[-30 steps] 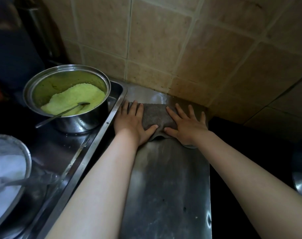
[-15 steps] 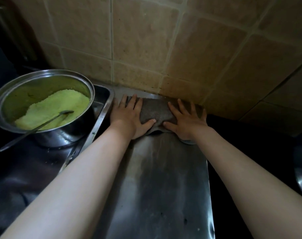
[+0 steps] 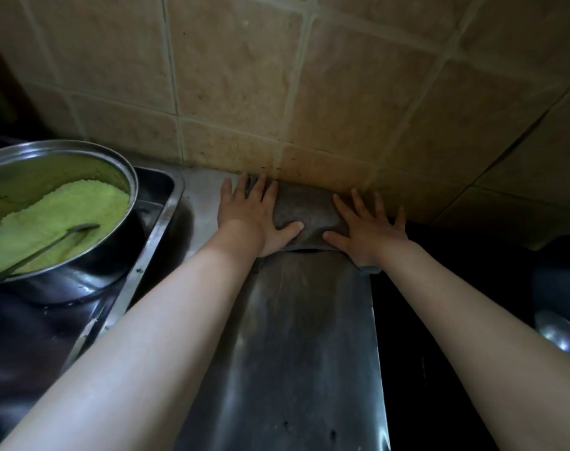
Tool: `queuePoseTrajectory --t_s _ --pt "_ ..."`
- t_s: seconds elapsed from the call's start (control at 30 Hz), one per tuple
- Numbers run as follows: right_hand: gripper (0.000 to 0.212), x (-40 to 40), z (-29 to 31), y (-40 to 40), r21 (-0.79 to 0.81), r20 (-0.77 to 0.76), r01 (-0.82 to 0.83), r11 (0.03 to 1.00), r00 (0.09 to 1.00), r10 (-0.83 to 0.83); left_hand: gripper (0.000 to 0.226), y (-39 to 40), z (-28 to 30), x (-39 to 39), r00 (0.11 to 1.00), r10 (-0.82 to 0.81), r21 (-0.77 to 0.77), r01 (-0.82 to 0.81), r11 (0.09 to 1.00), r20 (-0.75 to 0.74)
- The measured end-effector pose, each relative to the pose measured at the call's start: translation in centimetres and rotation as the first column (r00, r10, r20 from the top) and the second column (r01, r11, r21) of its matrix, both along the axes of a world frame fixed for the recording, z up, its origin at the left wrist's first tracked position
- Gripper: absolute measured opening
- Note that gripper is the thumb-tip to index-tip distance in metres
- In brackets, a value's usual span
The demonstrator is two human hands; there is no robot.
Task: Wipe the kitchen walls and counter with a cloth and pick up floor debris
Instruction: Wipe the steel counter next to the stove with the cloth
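Against tiled wall, grey cloth lies flat on steel table. Left hand and right hand press it, fingers spread straight, nothing gripped. Advice: keep palms flat, drag evenly away from wall, skirt pot.

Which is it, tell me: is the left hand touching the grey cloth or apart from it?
Touching. The head view shows the left hand lying flat on the grey cloth, fingers and thumb spread over its left part, no gap.
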State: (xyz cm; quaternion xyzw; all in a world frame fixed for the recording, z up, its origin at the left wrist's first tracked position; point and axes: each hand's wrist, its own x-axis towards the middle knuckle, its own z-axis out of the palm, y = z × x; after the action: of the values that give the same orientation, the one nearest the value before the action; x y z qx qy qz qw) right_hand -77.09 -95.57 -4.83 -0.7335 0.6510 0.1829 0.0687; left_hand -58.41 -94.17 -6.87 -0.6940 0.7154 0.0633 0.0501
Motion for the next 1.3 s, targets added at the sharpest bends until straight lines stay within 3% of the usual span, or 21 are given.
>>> queuePoseTrajectory --t_s 0.17,0.3,0.73,1.3 --pt "0.066 0.9 -0.1 0.6 -0.069 0.007 -0.081 0.994 0.997 0.082 0.092 -0.1 0.1 0.0 1.0 -0.016 0.013 0.016 1.0 -0.001" --pt "0.06 1.0 -0.5 1.5 -0.034 0.07 -0.024 0.999 0.997 0.026 0.09 0.4 0.0 -0.1 1.0 -0.011 0.015 0.011 1.0 -0.002" --pt "0.067 1.1 -0.7 4.7 0.026 0.178 0.089 0.996 0.98 -0.092 0.088 3.8 -0.4 -0.1 0.999 -0.048 -0.002 0.048 0.999 0.008" --pt "0.075 1.0 -1.0 12.7 0.088 0.202 0.123 0.988 0.969 -0.139 0.089 11.0 -0.5 1.0 0.995 -0.099 0.032 0.098 0.995 0.032"
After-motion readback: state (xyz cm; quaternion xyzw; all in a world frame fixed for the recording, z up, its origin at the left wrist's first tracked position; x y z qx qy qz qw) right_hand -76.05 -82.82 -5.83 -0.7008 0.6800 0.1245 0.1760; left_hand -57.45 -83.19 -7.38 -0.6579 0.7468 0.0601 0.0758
